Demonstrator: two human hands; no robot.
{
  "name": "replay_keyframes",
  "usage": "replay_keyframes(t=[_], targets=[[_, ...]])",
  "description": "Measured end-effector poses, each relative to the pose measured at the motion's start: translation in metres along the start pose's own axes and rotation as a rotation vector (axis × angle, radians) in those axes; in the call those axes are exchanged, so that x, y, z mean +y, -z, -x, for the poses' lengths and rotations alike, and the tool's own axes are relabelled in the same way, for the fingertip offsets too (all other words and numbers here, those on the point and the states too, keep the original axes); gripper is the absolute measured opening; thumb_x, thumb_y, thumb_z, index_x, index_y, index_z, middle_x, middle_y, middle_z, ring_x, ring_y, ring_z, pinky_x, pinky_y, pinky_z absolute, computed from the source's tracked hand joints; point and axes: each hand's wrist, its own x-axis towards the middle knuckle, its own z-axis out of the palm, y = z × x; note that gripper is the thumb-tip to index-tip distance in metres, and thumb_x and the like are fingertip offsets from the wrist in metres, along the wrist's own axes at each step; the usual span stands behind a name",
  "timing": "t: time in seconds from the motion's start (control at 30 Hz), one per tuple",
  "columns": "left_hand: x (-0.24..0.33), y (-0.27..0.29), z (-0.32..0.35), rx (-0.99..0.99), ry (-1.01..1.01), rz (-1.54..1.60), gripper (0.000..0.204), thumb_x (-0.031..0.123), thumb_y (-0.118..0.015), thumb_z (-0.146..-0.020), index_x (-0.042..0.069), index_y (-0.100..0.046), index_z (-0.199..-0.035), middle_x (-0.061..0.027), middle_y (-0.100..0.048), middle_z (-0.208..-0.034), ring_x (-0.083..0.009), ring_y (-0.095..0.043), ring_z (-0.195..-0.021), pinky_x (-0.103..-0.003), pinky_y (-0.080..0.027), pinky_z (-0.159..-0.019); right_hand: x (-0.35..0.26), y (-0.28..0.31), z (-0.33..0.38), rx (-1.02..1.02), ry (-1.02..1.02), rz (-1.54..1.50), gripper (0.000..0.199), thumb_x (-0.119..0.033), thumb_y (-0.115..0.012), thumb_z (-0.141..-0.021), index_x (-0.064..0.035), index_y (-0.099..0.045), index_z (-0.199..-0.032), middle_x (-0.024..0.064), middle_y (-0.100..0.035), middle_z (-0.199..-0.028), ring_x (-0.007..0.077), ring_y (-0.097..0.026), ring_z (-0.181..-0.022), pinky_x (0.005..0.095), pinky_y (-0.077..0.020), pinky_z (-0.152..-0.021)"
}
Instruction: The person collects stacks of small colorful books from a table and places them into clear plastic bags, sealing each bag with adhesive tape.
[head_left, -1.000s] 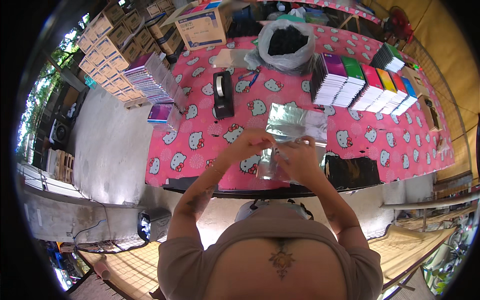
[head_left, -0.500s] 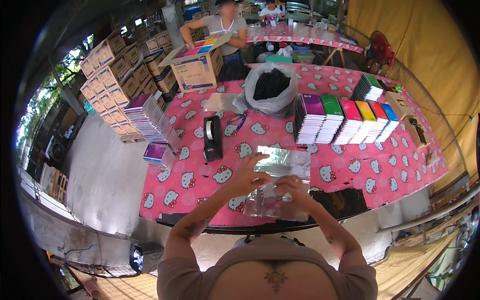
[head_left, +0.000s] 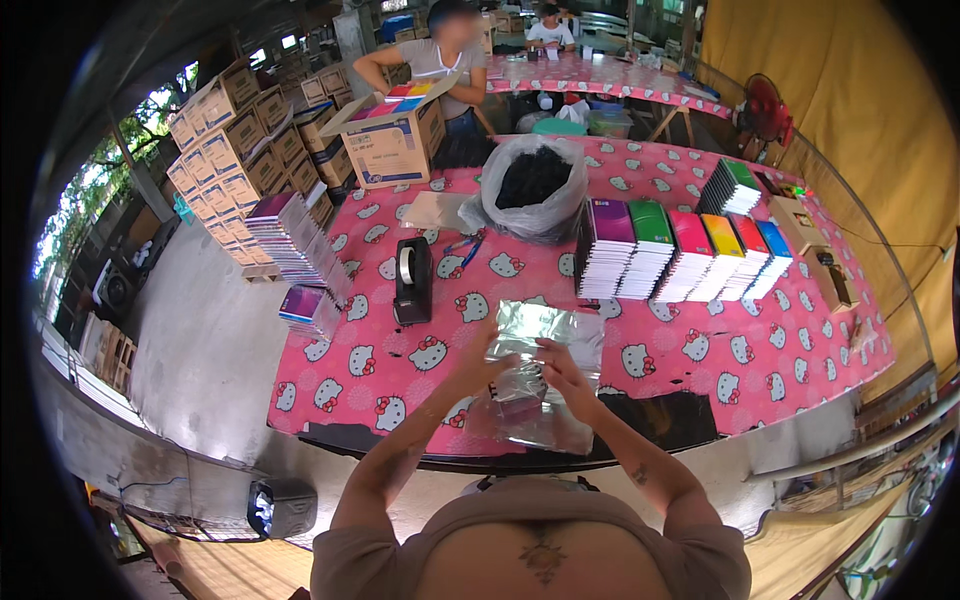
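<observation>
A packing workshop: cartons [head_left: 225,170] stand stacked left of the table [head_left: 665,335], above concrete floor [head_left: 195,340]; piled notebooks [head_left: 608,262], a tape dispenser [head_left: 418,285] and an open box [head_left: 385,155] sit on the table; beyond it, a co-worker [head_left: 440,62] and bench [head_left: 610,76].

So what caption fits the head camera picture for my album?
Left hand and right hand over shiny plastic, with colourful notebooks and a tape dispenser nearby.

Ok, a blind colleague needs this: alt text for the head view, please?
A person's left hand and right hand handle shiny clear plastic on a pink patterned table, with a black tape dispenser and a row of colourful notebook stacks beyond.
</observation>
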Motion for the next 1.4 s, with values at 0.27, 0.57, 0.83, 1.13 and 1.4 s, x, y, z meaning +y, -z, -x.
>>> replay_keyframes(t=[0.27,0.57,0.83,1.13,1.4], targets=[[0.005,0.012,0.026,-0.175,0.372,0.025,0.040,0.025,-0.071,-0.095,0.001,-0.067,-0.126,-0.0059,-0.072,-0.106,-0.0098,-0.062,-0.091,-0.028,-0.052,-0.076,-0.009,0.006,-0.047,-0.214,-0.048,0.258,0.043,-0.016,-0.077,-0.086,-0.0062,-0.061,-0.124,0.0097,-0.055,-0.135,0.0229,-0.052,-0.126,0.0379,-0.0424,-0.104],[0.047,-0.001,0.056,-0.172,-0.408,-0.902,0.052,0.021,-0.078,-0.082,0.009,-0.063,-0.130,-0.0096,-0.062,-0.129,-0.0252,-0.056,-0.121,-0.040,-0.048,-0.097,-0.040,0.011,-0.005,-0.374,0.370,0.723,0.063,-0.021,-0.081,-0.078,-0.0123,-0.056,-0.135,0.0094,-0.059,-0.128,0.0296,-0.056,-0.119,0.0417,-0.0418,-0.104],[0.050,-0.004,0.040,-0.142,-0.129,-0.687,0.033,0.022,-0.074,-0.082,0.013,-0.070,-0.113,-0.0048,-0.070,-0.088,-0.0272,-0.063,-0.083,-0.040,-0.051,-0.078,-0.035,-0.001,-0.002,-0.239,0.333,0.706,0.016,-0.011,-0.075,-0.081,-0.0090,-0.068,-0.095,0.0033,-0.064,-0.102,0.0274,-0.060,-0.099,0.0424,-0.0459,-0.088],[0.008,-0.005,0.016,-0.048,0.000,-0.725,0.046,0.023,-0.079,-0.081,0.008,-0.058,-0.119,-0.0079,-0.067,-0.093,-0.0201,-0.063,-0.081,-0.036,-0.051,-0.068,-0.021,-0.002,-0.023,-0.145,-0.083,0.341,0.051,-0.011,-0.081,-0.081,-0.0074,-0.055,-0.124,0.0070,-0.059,-0.113,0.0181,-0.057,-0.106,0.0341,-0.0479,-0.092],[-0.081,0.125,-0.023,0.501,0.128,-0.466,0.035,0.020,-0.082,-0.080,0.002,-0.067,-0.105,-0.0031,-0.064,-0.085,-0.0131,-0.062,-0.076,-0.029,-0.051,-0.063,0.000,-0.003,-0.012,-0.003,-0.230,0.063,0.045,-0.007,-0.077,-0.084,-0.0056,-0.056,-0.124,0.0047,-0.057,-0.116,0.0127,-0.054,-0.106,0.0302,-0.0451,-0.095]])
